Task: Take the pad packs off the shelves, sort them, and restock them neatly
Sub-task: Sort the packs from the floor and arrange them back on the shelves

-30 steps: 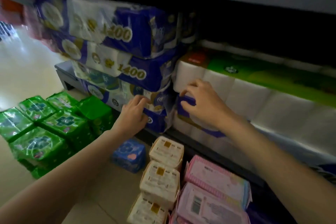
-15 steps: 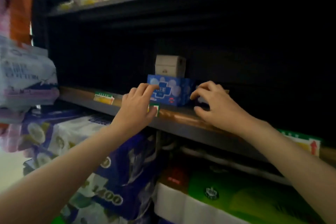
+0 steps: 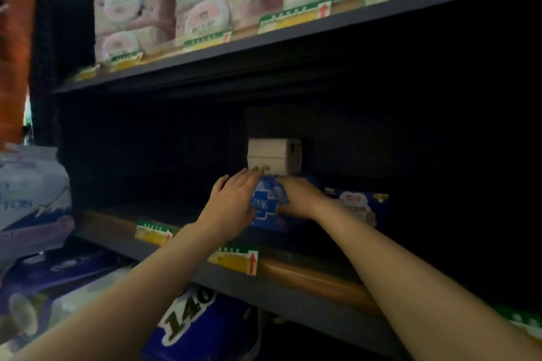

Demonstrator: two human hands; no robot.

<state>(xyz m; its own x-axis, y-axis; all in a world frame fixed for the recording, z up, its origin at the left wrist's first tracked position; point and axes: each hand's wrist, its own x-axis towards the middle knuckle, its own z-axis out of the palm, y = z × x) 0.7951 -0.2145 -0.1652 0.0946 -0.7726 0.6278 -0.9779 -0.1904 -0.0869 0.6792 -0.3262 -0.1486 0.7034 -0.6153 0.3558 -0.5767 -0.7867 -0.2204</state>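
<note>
Middle shelf (image 3: 308, 274) — blue pad pack (image 3: 268, 208) between both hands, white box (image 3: 271, 157) atop.

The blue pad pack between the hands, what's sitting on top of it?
A small white box sits on the blue pad pack. The left hand and right hand cover the pack's sides.

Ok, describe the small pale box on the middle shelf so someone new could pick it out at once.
Find the dark middle shelf, below the shelf of pink packs. Near its centre both hands, left hand and right hand, are on a blue pad pack. The small cream box sits on top of that pack: the only pale, plain carton there, while its neighbours are blue printed packs.
</note>
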